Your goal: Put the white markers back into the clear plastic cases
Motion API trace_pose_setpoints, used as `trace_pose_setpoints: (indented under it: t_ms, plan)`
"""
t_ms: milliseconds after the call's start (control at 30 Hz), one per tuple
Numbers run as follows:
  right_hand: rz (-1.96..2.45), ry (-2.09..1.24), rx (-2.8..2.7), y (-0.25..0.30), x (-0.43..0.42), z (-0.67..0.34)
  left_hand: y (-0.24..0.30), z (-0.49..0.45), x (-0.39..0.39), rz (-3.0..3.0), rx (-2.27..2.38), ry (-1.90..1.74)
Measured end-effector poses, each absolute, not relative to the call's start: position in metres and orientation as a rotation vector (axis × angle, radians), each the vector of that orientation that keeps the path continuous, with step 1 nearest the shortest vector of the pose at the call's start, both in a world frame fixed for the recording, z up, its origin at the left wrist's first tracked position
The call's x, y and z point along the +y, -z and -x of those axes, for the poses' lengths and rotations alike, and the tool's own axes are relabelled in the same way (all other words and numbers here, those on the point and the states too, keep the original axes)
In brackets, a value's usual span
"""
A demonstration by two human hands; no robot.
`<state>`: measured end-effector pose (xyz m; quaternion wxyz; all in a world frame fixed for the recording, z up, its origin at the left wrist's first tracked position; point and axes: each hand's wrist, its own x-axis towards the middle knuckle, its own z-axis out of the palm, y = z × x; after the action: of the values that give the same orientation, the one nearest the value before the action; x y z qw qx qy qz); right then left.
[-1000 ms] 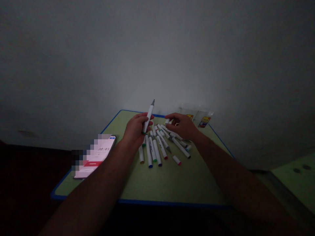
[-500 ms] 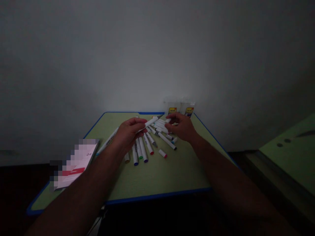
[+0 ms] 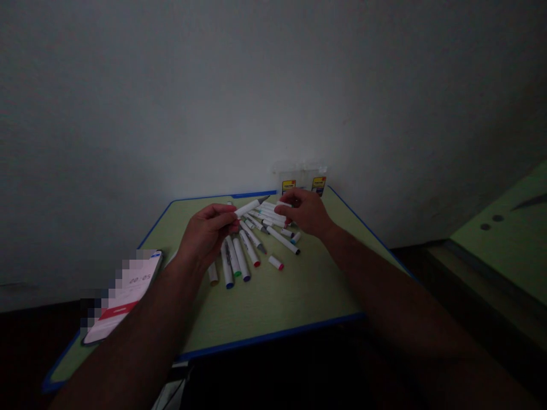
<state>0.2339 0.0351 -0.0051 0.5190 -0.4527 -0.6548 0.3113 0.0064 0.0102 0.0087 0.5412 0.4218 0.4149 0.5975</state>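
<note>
phone (image 3: 132, 293): left side pixelated | held marker (image 3: 248, 209): rear behind left fingers (image 3: 223, 218) | labels (image 3: 289, 187): illegible

- Slim white marker (image 3: 248, 208), grey-tipped
- Small white cylindrical cap (image 3: 274, 262), pink at one end
- Pale green rectangular worktop (image 3: 294, 296), edged blue, I notice

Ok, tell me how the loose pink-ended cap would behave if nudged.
The pink-ended cap would probably roll, being tubular and lying on its side. Shorter than the markers, it's likely light. Its smooth-looking surface may slip.

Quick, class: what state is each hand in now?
Left hand: closed, holding an uncapped marker.
Right hand: pinching a small white piece, probably a cap.
</note>
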Motion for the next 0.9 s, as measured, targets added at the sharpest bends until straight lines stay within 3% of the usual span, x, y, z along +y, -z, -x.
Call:
trace_pose_setpoints:
  t_ms: [200, 900]
  plan:
    - [1.144, -0.527, -1.566, 0.0052, 0.0373, -0.2362, -0.0086, -0.0065, 0.0113, -0.998, 0.966, -1.506]
    - [0.907, -0.832, -1.434, -0.0001, 0.0352, -0.2391, -0.0031, -0.0076, 0.0106, -1.031, 0.95, -1.502]
